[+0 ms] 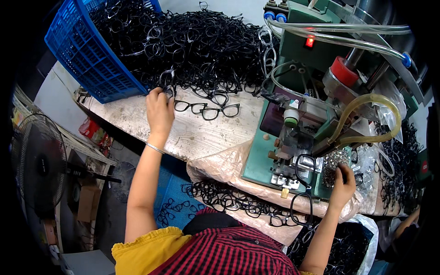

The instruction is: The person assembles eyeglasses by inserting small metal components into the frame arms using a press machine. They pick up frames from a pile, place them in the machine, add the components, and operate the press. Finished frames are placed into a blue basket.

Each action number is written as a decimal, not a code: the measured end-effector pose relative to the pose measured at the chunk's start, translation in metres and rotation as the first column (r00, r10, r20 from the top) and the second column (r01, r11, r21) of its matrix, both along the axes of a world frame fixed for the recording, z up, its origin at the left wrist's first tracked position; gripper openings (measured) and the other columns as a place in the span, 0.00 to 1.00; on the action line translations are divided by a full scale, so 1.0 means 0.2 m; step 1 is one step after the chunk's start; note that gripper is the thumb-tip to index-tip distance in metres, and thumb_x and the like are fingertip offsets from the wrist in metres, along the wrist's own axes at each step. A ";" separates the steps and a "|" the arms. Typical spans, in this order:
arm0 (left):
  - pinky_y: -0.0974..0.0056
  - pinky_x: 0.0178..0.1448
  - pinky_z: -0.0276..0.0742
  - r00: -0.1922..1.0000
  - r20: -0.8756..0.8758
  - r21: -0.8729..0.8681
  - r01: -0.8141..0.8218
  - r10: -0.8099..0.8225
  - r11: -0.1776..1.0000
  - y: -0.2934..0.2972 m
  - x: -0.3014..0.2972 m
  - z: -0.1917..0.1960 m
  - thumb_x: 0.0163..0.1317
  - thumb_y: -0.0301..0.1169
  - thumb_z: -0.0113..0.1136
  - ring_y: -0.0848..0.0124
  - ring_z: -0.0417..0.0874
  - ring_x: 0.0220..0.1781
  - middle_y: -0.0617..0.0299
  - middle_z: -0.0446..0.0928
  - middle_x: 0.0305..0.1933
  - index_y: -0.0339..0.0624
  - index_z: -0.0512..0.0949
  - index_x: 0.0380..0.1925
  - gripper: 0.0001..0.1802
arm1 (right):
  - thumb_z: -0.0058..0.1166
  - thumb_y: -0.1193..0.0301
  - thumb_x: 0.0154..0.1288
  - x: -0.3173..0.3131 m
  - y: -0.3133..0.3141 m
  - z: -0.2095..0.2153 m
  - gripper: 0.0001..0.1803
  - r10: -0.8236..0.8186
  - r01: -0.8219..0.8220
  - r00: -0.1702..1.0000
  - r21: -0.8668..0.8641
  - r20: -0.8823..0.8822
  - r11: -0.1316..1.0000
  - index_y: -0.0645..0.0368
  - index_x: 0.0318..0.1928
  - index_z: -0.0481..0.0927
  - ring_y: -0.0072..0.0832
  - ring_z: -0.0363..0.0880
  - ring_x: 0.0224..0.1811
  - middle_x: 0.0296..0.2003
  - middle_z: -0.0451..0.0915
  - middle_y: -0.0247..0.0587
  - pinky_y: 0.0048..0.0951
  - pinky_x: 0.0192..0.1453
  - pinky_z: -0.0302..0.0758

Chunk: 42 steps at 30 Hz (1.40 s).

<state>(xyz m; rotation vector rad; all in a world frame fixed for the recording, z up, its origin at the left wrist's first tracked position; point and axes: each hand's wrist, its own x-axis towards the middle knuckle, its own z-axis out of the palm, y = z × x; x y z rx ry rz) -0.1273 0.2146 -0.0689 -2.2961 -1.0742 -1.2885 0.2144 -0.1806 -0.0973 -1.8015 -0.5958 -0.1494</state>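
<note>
Head view, nearest zone: my red checked shirt [229, 252] with a yellow sleeve [146, 247] fills the lower edge, and both of my forearms rise from it. Just ahead, a row of black eyeglass frames [233, 201] lies along the front of a plastic sheet [224, 167] draped over the bench edge.

My right hand [343, 183] sits at the base of the green machine [302, 114], fingertips pressed together on a heap of small metal parts [332, 162]; I cannot tell which single piece they pinch. One black frame [303, 183] hangs at the machine front, its long axis running near to far, one lens ring above the other.

My left hand [159, 110], with a thin bracelet [155, 147] at the wrist, reaches forward across the worn, pale worktop [137, 119]. Its fingers are curled closed around a black frame at the foot of the big pile of frames [201, 46]. Just right of that hand, two loose frames [208, 109] lie flat, long axes left to right, lenses facing up.

Further back, a blue plastic crate [87, 50] lies tipped, its mouth towards the pile. Clear hoses [339, 30] arc over the machine, beside a lit red lamp [310, 41].

Room: a floor fan [39, 165] stands at my lower left, with a cardboard box [87, 201] near it. More frames [398, 169] are heaped at far right.
</note>
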 end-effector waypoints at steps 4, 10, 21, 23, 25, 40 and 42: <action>0.50 0.45 0.70 0.991 -0.112 -0.335 -0.111 0.077 0.936 0.11 -0.21 -0.40 0.56 0.26 0.63 0.45 0.73 0.41 0.45 0.74 0.38 0.32 0.72 0.28 0.10 | 0.57 0.81 0.62 -0.04 -0.19 -0.06 0.08 -0.142 0.149 0.978 -0.034 0.156 0.988 0.66 0.43 0.82 0.25 0.79 0.43 0.40 0.83 0.40 0.27 0.54 0.73; 0.48 0.44 0.70 0.990 0.086 -0.335 0.132 -0.110 0.933 -0.09 0.18 -0.29 0.56 0.26 0.63 0.45 0.75 0.41 0.46 0.76 0.34 0.34 0.72 0.27 0.10 | 0.57 0.84 0.58 -0.23 -0.15 0.16 0.07 -0.004 0.003 0.988 0.005 0.155 1.000 0.68 0.38 0.82 0.29 0.78 0.43 0.37 0.82 0.42 0.31 0.57 0.71; 0.70 0.41 0.78 0.571 0.811 -0.434 0.732 -0.126 0.526 -0.63 0.38 0.00 0.73 0.32 0.49 0.74 0.82 0.31 0.53 0.84 0.31 0.32 0.78 0.28 0.17 | 0.59 0.84 0.56 -0.35 0.36 0.32 0.22 0.377 -0.247 0.911 0.509 -0.169 0.825 0.67 0.52 0.71 0.19 0.76 0.40 0.36 0.79 0.36 0.20 0.48 0.72; 0.71 0.38 0.79 0.402 0.846 -0.220 0.861 -0.351 0.458 -0.64 0.39 0.06 0.73 0.27 0.43 0.71 0.83 0.31 0.49 0.84 0.31 0.34 0.73 0.22 0.18 | 0.59 0.84 0.56 -0.34 0.34 0.32 0.25 0.400 -0.274 0.897 0.474 -0.188 0.837 0.67 0.55 0.68 0.19 0.76 0.41 0.35 0.79 0.36 0.19 0.49 0.71; 0.73 0.37 0.78 0.000 0.899 0.081 0.983 -0.438 0.167 -0.82 0.51 0.40 0.71 0.26 0.42 0.70 0.84 0.30 0.47 0.84 0.30 0.36 0.69 0.18 0.19 | 0.59 0.84 0.56 -0.36 0.34 0.37 0.27 0.469 -0.319 0.853 0.485 -0.227 0.814 0.68 0.57 0.67 0.19 0.75 0.41 0.34 0.79 0.36 0.20 0.50 0.71; 0.68 0.32 0.75 0.115 -0.231 0.069 0.992 -0.966 0.102 -1.14 0.76 0.41 0.52 0.43 0.66 0.69 0.76 0.29 0.59 0.79 0.33 0.46 0.69 0.17 0.19 | 0.63 0.72 0.52 -0.03 -0.01 0.02 0.12 -0.113 0.337 0.881 -0.440 0.460 0.832 0.59 0.39 0.84 0.52 0.66 0.65 0.54 0.77 0.54 0.47 0.69 0.61; 0.68 0.31 0.74 0.126 -0.244 0.070 0.991 -0.961 0.112 -1.14 0.78 0.39 0.51 0.42 0.66 0.69 0.75 0.29 0.60 0.77 0.32 0.46 0.69 0.18 0.18 | 0.63 0.72 0.54 0.00 -0.02 0.00 0.10 -0.105 0.287 0.893 -0.372 0.439 0.883 0.60 0.38 0.83 0.51 0.67 0.64 0.53 0.77 0.53 0.47 0.69 0.62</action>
